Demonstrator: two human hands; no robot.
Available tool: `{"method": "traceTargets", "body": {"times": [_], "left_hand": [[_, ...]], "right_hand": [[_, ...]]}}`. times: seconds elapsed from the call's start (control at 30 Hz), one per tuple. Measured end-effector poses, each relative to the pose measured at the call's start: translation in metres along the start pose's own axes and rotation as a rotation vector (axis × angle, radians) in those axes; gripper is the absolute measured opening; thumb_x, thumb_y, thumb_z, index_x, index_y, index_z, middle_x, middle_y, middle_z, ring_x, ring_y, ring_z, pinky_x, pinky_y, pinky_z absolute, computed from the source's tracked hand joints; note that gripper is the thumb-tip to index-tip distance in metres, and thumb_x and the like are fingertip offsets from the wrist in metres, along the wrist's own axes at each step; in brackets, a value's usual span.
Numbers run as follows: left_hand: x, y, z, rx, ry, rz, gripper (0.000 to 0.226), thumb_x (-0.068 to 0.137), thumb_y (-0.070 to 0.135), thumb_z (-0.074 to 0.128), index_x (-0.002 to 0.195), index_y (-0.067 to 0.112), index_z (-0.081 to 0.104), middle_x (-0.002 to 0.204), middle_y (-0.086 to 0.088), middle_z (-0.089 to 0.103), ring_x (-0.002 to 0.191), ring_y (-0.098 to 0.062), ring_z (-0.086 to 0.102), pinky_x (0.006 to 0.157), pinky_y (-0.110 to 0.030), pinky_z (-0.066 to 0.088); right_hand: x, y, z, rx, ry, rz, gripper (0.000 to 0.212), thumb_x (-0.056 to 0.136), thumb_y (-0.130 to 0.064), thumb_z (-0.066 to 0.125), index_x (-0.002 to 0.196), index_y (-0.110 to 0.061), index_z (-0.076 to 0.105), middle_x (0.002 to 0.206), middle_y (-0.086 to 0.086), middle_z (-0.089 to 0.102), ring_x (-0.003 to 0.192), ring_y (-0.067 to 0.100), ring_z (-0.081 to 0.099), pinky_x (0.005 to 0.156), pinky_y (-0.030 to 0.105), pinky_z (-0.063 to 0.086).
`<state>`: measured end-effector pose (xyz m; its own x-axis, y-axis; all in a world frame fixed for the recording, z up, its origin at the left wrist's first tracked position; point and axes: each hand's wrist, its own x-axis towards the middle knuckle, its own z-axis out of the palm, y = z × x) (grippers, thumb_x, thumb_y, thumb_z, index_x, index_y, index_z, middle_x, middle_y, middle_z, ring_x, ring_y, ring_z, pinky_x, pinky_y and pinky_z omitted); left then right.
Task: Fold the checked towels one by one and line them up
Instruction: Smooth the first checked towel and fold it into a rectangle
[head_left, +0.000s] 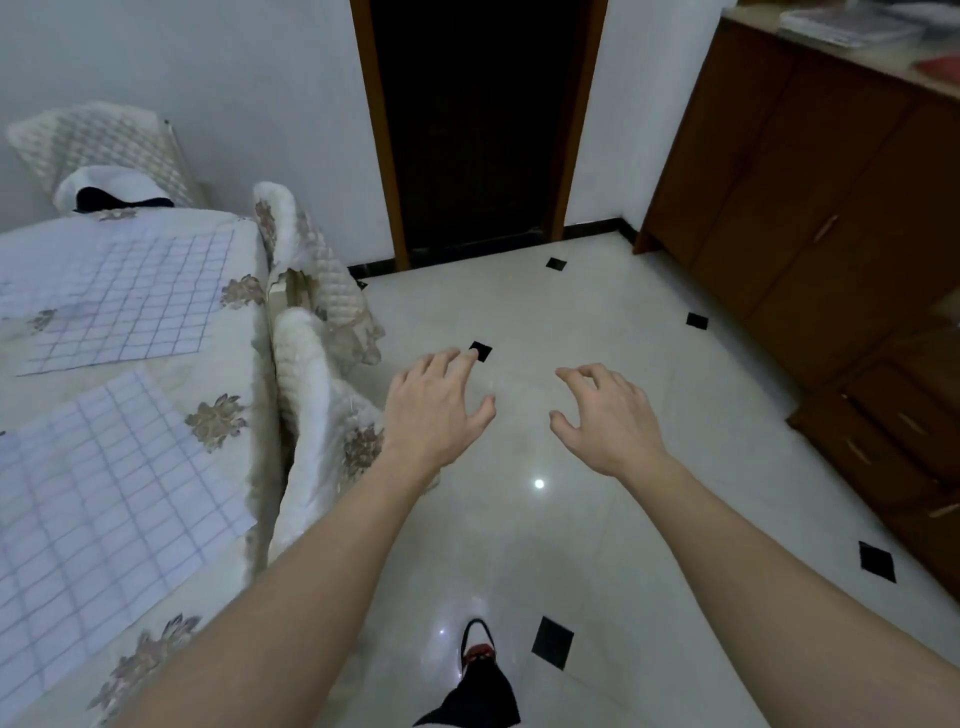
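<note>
Two white checked towels lie flat on the floral sofa cover at the left: a far checked towel (130, 296) and a near checked towel (98, 499). My left hand (436, 410) and my right hand (605, 421) hang in the air over the tiled floor, to the right of the sofa. Both hands have loosely spread, relaxed fingers and hold nothing. Neither hand touches a towel.
The sofa (228, 415) with its quilted armrest covers (317, 405) fills the left side. A dark doorway (478, 124) is straight ahead. A brown wooden cabinet (810, 208) lines the right wall. Glossy floor tiles (597, 545) lie below, with my foot (478, 654) on them.
</note>
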<state>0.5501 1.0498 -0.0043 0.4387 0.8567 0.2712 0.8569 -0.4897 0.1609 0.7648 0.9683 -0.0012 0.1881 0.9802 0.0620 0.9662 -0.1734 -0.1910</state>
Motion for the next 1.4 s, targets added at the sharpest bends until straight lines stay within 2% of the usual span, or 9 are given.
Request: {"method": "traceTargets", "body": {"times": [0.13, 0.4, 0.53, 0.7, 0.87, 1.1, 1.3, 1.4], "left_hand": [[0.078, -0.022, 0.015, 0.004, 0.022, -0.001, 0.065, 0.085, 0.061, 0.035, 0.136, 0.023, 0.052, 0.134, 0.001, 0.059, 0.122, -0.023, 0.055, 0.096, -0.041, 0.046], [0.182, -0.067, 0.046, 0.016, -0.026, -0.058, 0.06, 0.09, 0.058, 0.045, 0.14, 0.025, 0.049, 0.141, 0.001, 0.055, 0.128, -0.023, 0.05, 0.1, -0.042, 0.043], [0.218, -0.091, 0.061, 0.026, -0.029, -0.121, 0.063, 0.088, 0.06, 0.038, 0.138, 0.024, 0.051, 0.138, 0.0, 0.057, 0.124, -0.024, 0.053, 0.099, -0.042, 0.045], [0.263, -0.131, 0.072, 0.088, -0.011, -0.233, 0.059, 0.089, 0.057, 0.046, 0.137, 0.024, 0.053, 0.135, 0.001, 0.059, 0.121, -0.023, 0.055, 0.096, -0.041, 0.046], [0.302, -0.174, 0.071, 0.161, -0.031, -0.432, 0.058, 0.087, 0.056, 0.042, 0.133, 0.025, 0.056, 0.132, 0.003, 0.061, 0.117, -0.022, 0.057, 0.094, -0.041, 0.048], [0.331, -0.226, 0.048, 0.271, -0.024, -0.699, 0.059, 0.089, 0.058, 0.043, 0.137, 0.027, 0.052, 0.138, 0.002, 0.057, 0.125, -0.022, 0.052, 0.101, -0.042, 0.043], [0.274, -0.249, 0.026, 0.312, 0.056, -1.036, 0.054, 0.091, 0.051, 0.043, 0.139, 0.026, 0.052, 0.141, 0.001, 0.056, 0.128, -0.023, 0.051, 0.104, -0.043, 0.041], [0.229, -0.254, 0.017, 0.312, 0.041, -1.22, 0.055, 0.094, 0.051, 0.04, 0.143, 0.026, 0.046, 0.148, 0.001, 0.049, 0.134, -0.024, 0.045, 0.109, -0.045, 0.036]], "right_hand": [[0.09, -0.003, -0.001, -0.001, 0.023, -0.017, 0.056, 0.092, -0.048, 0.05, 0.143, -0.027, 0.044, 0.14, 0.002, 0.049, 0.128, 0.023, 0.047, 0.107, 0.042, 0.035], [0.21, -0.001, 0.017, -0.001, -0.03, -0.056, 0.055, 0.093, -0.048, 0.05, 0.143, -0.028, 0.043, 0.141, 0.001, 0.048, 0.129, 0.023, 0.046, 0.108, 0.041, 0.033], [0.275, -0.008, 0.031, 0.003, -0.056, -0.132, 0.054, 0.092, -0.048, 0.051, 0.143, -0.028, 0.044, 0.139, 0.002, 0.049, 0.128, 0.024, 0.047, 0.108, 0.042, 0.034], [0.368, -0.029, 0.053, 0.038, -0.094, -0.268, 0.055, 0.093, -0.048, 0.05, 0.143, -0.027, 0.043, 0.139, 0.001, 0.049, 0.127, 0.023, 0.047, 0.107, 0.042, 0.036], [0.47, -0.066, 0.066, 0.093, -0.139, -0.448, 0.056, 0.093, -0.049, 0.048, 0.145, -0.028, 0.042, 0.139, 0.0, 0.049, 0.126, 0.021, 0.047, 0.108, 0.041, 0.037], [0.565, -0.147, 0.077, 0.181, -0.199, -0.729, 0.054, 0.091, -0.045, 0.055, 0.141, -0.025, 0.048, 0.131, 0.0, 0.053, 0.118, 0.021, 0.052, 0.1, 0.039, 0.042], [0.563, -0.253, 0.087, 0.325, -0.308, -1.039, 0.055, 0.09, -0.038, 0.061, 0.141, -0.02, 0.05, 0.128, 0.004, 0.054, 0.116, 0.025, 0.053, 0.094, 0.042, 0.047], [0.536, -0.309, 0.093, 0.372, -0.366, -1.192, 0.057, 0.091, -0.04, 0.059, 0.143, -0.022, 0.047, 0.134, 0.002, 0.05, 0.123, 0.024, 0.047, 0.099, 0.046, 0.046]]}}
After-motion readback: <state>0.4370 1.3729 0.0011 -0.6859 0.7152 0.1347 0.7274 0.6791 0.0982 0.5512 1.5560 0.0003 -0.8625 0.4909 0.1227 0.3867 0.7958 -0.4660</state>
